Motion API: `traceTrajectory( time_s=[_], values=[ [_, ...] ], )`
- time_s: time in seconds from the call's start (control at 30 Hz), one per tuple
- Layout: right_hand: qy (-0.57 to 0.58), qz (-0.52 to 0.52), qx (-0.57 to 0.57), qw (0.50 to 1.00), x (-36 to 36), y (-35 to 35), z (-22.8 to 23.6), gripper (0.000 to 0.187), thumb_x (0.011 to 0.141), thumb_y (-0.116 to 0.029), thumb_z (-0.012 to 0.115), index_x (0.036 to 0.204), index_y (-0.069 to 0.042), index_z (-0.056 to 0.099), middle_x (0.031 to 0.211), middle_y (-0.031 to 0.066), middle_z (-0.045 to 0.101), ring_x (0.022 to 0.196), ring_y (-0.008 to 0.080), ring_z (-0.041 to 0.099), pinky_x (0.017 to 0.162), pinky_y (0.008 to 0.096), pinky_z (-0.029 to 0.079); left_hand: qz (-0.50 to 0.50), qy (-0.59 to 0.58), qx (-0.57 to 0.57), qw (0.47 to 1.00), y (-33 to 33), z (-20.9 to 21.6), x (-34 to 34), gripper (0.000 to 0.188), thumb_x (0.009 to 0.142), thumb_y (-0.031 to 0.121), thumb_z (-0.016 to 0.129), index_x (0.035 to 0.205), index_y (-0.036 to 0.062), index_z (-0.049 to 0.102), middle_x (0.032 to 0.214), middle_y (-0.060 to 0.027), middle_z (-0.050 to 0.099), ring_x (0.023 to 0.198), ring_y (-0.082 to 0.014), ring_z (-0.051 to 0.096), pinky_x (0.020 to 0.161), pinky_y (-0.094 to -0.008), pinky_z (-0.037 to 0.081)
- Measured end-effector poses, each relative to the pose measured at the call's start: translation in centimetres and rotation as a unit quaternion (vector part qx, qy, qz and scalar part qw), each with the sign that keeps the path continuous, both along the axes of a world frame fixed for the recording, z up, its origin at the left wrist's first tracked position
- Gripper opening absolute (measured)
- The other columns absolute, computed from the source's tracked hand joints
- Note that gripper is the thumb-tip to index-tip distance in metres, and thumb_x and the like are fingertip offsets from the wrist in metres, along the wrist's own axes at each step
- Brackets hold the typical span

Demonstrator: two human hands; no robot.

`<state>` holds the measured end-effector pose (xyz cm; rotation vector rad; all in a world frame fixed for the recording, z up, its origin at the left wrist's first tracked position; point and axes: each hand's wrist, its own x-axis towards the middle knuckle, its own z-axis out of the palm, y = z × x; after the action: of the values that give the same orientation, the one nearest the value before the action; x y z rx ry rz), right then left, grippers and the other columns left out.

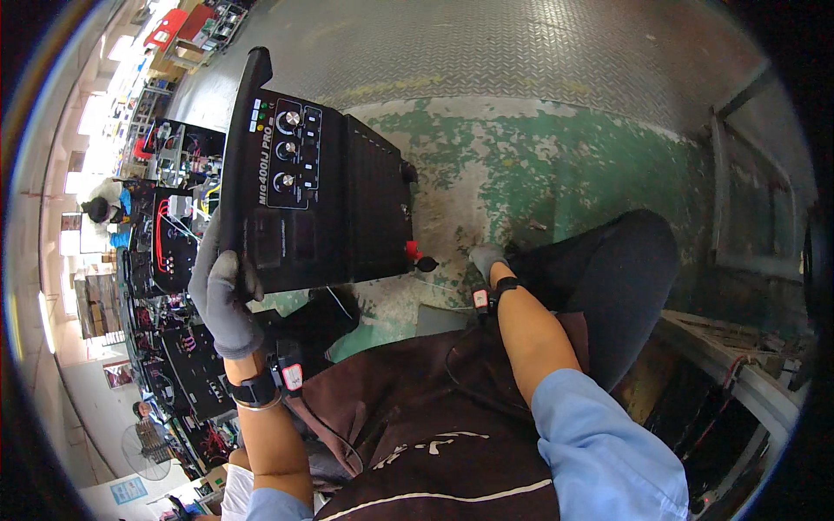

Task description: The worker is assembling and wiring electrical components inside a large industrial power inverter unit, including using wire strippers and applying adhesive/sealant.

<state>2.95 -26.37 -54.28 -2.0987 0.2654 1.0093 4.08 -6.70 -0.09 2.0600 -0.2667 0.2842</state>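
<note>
A black welding machine (334, 208) with three silver knobs on its panel stands in front of me, at the left of the middle. My left hand (221, 300), in a grey glove, is closed round the near left edge of its front, with the thumb on the panel side and part of the fingers hidden behind the edge. A red-and-black connector (419, 257) sticks out of the machine's right side. Low beside my bent right knee is my right hand (488, 259), also gloved in grey and apart from the machine; its fingers are too foreshortened to read.
Several open black machine housings (195, 365) with wiring line up at the left. A metal tread-plate floor (539, 52) meets worn green paint (556, 156). At the right stand a metal frame (760, 200) and a bench (738, 373). A standing fan (148, 450) is at the lower left.
</note>
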Motion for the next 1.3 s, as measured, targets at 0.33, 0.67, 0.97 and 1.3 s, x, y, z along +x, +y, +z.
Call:
traceTrajectory(
  time_s=[0.33, 0.67, 0.97, 1.3],
  values=[
    [-0.072, 0.192, -0.072, 0.976, -0.1, -0.6, 3.8, 0.039, 0.095, -0.028, 0.053, 0.118, 0.001, 0.065, 0.123, 0.0202, 0.065, 0.112, 0.0388, 0.062, 0.093, 0.0450, 0.048, -0.005, -0.010, 0.017, 1.000, -1.1, 0.2, -0.6, 0.057, 0.093, 0.029, 0.052, 0.139, -0.0047, 0.053, 0.063, 0.0000, 0.053, 0.045, -0.0052, 0.038, 0.042, -0.0218, 0.030],
    [-0.474, -0.660, 0.250, 0.526, 0.9, -2.1, 33.1, 0.020, 0.093, -0.021, 0.067, 0.093, -0.001, 0.066, 0.080, 0.0042, 0.059, 0.069, 0.0168, 0.053, 0.065, 0.0327, 0.045, -0.016, 0.029, -0.093, 0.995, -4.7, 0.5, 2.2, 0.045, 0.094, 0.017, 0.059, 0.135, -0.0022, 0.057, 0.069, 0.0050, 0.053, 0.051, -0.0016, 0.041, 0.044, -0.0190, 0.029],
    [-0.663, 0.032, 0.556, 0.499, -10.5, 6.6, 62.7, 0.050, 0.069, -0.052, 0.081, 0.092, -0.009, 0.072, 0.090, 0.0108, 0.068, 0.073, 0.0309, 0.065, 0.066, 0.0445, 0.052, 0.011, -0.036, 0.133, 0.990, -9.8, 3.8, 4.1, 0.065, 0.093, 0.046, 0.059, 0.144, 0.0096, 0.043, 0.129, -0.0231, 0.057, 0.115, -0.0431, 0.058, 0.096, -0.0502, 0.046],
    [-0.647, -0.218, 0.639, 0.355, -16.9, 22.9, 67.9, 0.076, 0.060, -0.067, 0.081, 0.093, 0.000, 0.073, 0.090, 0.0203, 0.070, 0.072, 0.0357, 0.068, 0.068, 0.0464, 0.054, -0.042, -0.260, 0.136, 0.955, 5.6, 0.7, 0.1, 0.053, 0.084, 0.028, 0.071, 0.130, 0.0063, 0.057, 0.127, -0.0185, 0.054, 0.124, -0.0364, 0.048, 0.107, -0.0459, 0.038]
  ],
)
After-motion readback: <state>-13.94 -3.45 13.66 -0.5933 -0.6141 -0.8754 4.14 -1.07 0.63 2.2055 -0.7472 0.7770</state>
